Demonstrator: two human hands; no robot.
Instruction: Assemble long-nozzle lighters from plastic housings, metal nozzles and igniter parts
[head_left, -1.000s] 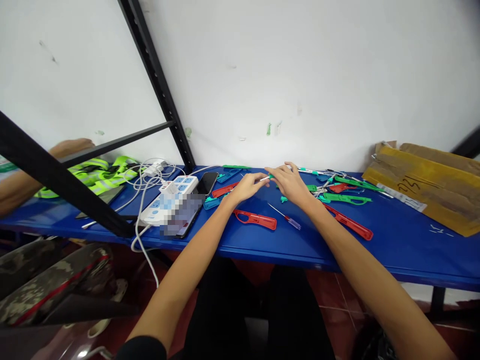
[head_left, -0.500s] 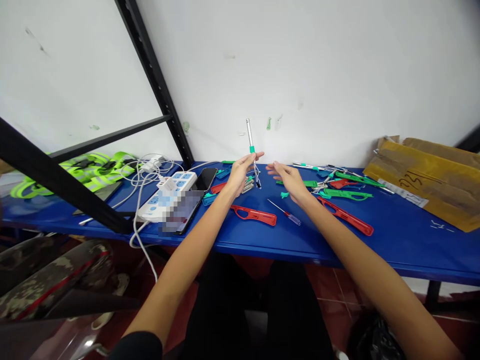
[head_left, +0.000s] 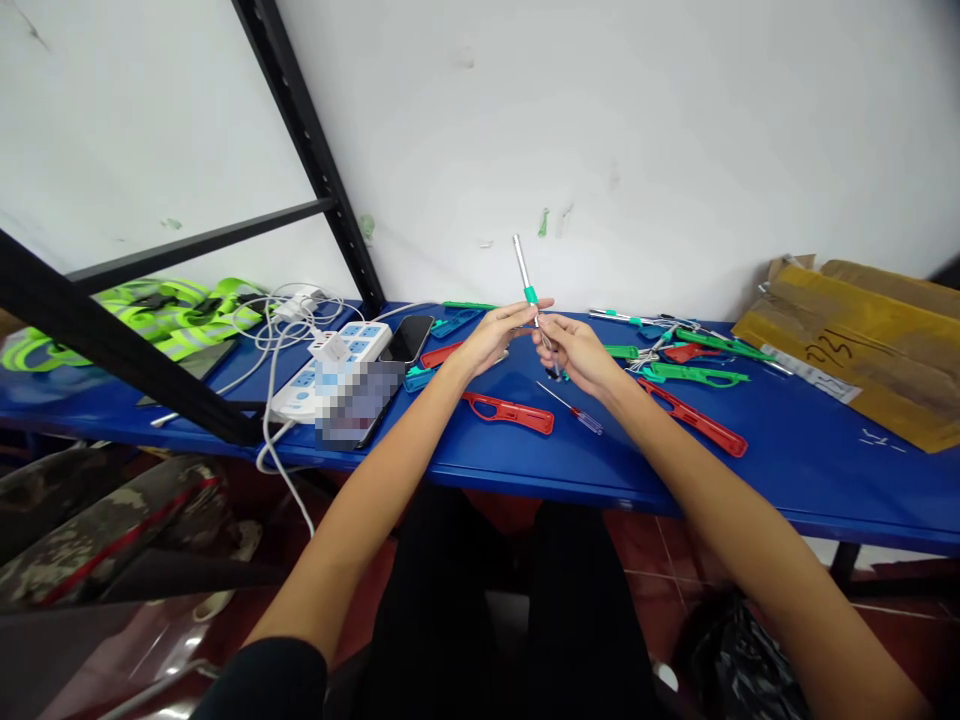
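A silver metal lighter tube with a green collar (head_left: 523, 268) points up and slightly left in front of the wall. My left hand (head_left: 496, 335) has its fingers closed around the collar's lower end. Close beside it, my right hand (head_left: 574, 347) pinches at the base of the same tube, where thin wires hang; its fingertips partly hide that spot. Below my hands lie a red lighter shell half (head_left: 514, 413) and a screwdriver with a clear purple handle (head_left: 589, 421). To the right are another red shell half (head_left: 697, 420) and a green one (head_left: 694, 374).
Several more tubes and wires lie behind the right-hand shells. A power strip (head_left: 300, 400), phones (head_left: 409, 340) and tangled white cables are on the left, beside a black metal post (head_left: 300, 130). A taped cardboard box (head_left: 847, 350) stands at the right on the blue table (head_left: 810, 480).
My right hand has moved left and closed at the base of the tube. My left hand has shifted slightly right with the tube. The view has tilted a little.
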